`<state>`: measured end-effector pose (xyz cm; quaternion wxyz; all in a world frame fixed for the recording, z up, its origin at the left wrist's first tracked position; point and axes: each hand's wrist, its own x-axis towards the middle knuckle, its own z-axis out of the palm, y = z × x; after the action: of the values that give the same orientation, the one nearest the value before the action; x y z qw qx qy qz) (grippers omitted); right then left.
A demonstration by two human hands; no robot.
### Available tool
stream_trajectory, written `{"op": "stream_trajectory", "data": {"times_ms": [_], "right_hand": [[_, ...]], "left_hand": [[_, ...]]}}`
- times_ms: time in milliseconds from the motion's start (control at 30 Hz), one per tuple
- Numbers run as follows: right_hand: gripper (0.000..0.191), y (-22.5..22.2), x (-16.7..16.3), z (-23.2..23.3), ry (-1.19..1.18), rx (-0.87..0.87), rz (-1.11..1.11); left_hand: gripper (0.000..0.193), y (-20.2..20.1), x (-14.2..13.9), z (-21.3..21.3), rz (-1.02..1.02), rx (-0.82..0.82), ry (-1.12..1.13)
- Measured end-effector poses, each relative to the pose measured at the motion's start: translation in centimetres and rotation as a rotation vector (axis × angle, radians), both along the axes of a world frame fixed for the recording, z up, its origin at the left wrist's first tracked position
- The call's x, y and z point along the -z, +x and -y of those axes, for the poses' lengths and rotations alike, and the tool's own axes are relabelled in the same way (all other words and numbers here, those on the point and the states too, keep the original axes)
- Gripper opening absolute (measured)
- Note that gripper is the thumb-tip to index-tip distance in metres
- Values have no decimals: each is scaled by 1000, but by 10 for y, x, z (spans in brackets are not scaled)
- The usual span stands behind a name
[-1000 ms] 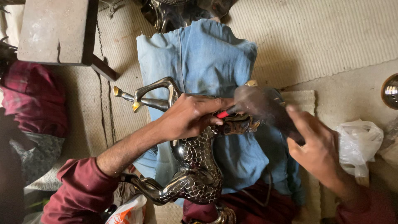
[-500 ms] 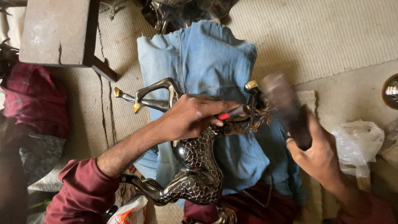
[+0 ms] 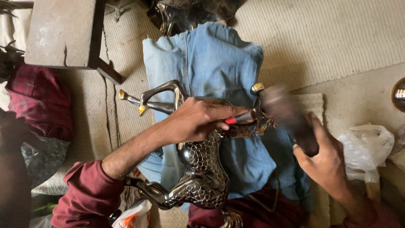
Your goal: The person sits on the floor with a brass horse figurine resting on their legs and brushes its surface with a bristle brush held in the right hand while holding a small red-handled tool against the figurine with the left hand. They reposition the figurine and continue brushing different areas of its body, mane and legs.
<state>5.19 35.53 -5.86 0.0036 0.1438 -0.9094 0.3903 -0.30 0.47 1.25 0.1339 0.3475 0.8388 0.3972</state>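
1. Metal horse figure (image 3: 202, 169), dark with a scale pattern and gold-tipped legs, lies across a blue cloth (image 3: 211, 71) at the frame's centre.
2. Left hand (image 3: 196, 120) rests on the figure, its grip pinching a red-handled tool (image 3: 236, 119) that points toward 3 o'clock.
3. Right hand (image 3: 325, 162), at 4 o'clock, has its grip wrapped around a blurred dark mallet (image 3: 287, 114).
4. Wooden stool (image 3: 63, 33) stands at 10 o'clock; a white plastic bag (image 3: 365, 147) lies at 3 o'clock.

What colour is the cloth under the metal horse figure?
Light blue, like worn denim; it lies beneath the dark scale-patterned horse figure. Clearest in the head view.
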Motion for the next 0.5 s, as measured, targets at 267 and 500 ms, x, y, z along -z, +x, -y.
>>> {"op": "stream_trajectory", "data": {"times_ms": [267, 500], "right_hand": [[67, 3, -5, 6, 125, -13, -47], [75, 31, 19, 25, -346, 167, 173]], "left_hand": [[62, 2, 10, 1, 26, 5, -21], [47, 4, -3, 23, 304, -161, 357]]}}
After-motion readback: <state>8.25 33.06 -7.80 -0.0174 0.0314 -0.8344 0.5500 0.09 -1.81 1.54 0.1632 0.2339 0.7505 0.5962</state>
